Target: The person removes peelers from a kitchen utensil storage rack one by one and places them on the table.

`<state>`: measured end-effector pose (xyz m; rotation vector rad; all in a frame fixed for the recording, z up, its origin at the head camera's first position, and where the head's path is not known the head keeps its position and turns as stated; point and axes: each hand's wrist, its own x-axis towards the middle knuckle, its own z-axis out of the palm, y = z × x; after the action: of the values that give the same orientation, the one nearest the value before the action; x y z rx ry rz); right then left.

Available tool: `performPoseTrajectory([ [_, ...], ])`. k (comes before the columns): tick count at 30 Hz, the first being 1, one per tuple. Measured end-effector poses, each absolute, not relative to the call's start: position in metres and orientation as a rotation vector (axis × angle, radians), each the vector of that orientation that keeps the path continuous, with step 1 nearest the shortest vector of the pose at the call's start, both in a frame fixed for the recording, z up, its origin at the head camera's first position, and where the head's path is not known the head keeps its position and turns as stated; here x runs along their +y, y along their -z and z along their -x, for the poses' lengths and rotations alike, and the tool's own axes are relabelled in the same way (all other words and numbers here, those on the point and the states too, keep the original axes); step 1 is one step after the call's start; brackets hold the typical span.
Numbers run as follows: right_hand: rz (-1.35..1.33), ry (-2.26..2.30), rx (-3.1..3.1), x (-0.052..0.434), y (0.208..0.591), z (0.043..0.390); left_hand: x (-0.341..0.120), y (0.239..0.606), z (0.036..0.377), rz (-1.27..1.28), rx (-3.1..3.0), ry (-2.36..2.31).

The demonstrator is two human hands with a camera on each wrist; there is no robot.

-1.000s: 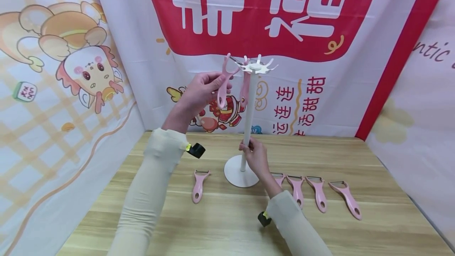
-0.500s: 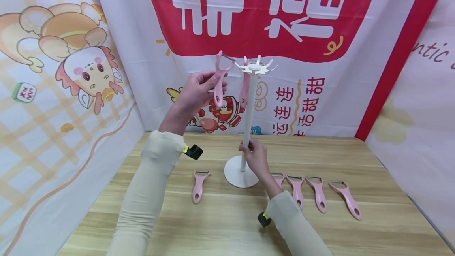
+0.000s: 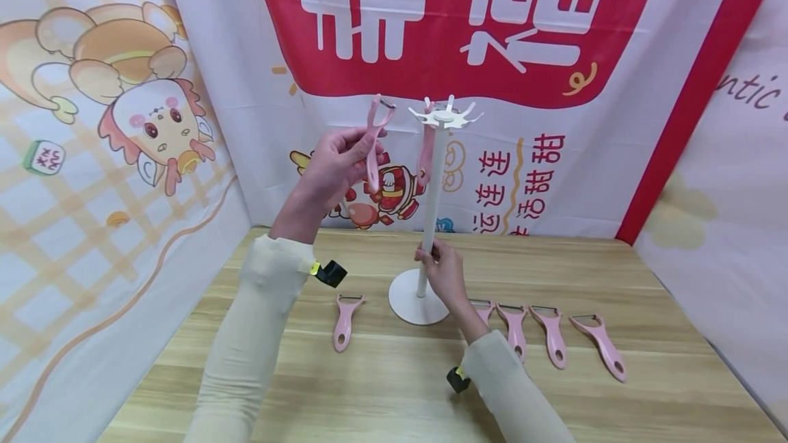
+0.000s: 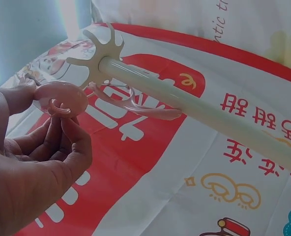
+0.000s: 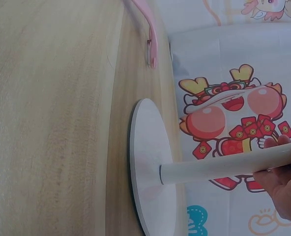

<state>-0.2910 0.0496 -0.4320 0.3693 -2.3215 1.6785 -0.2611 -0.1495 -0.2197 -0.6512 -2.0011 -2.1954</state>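
Note:
My left hand (image 3: 337, 163) pinches a pink peeler (image 3: 373, 145) by its handle, blade end up, to the left of a white rack (image 3: 432, 190) and apart from it. In the left wrist view the held peeler (image 4: 62, 98) is seen nearly end-on between thumb and fingers. A second pink peeler (image 3: 427, 145) hangs from one of the rack's hooks (image 3: 446, 116), handle down. Low on the white pole, my right hand (image 3: 444, 271) grips it above the round base (image 3: 409, 296); the right wrist view shows fingers (image 5: 283, 189) around the pole.
One pink peeler (image 3: 343, 323) lies on the wooden table (image 3: 369, 388) left of the base. Several more lie in a row at the right, such as the outermost peeler (image 3: 602, 347); my right forearm partly covers the nearest. Printed cloth (image 3: 523, 81) walls the back and sides.
My left hand has drawn the peeler leftward, away from the rack's hooks, and the peeler has turned more edge-on. The right hand stays on the pole.

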Motion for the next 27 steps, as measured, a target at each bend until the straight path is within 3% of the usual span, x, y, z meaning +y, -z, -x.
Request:
performPoseTrajectory([
  [10, -0.353, -1.663, -2.344, 0.050, 0.432, 0.290, -0.156, 0.229, 0.255, 0.730, -1.933, 2.315],
  [27, -0.354, -1.686, -2.355, 0.049, 0.431, 0.289, -0.163, 0.245, 0.245, 0.576, -2.004, 2.330],
])
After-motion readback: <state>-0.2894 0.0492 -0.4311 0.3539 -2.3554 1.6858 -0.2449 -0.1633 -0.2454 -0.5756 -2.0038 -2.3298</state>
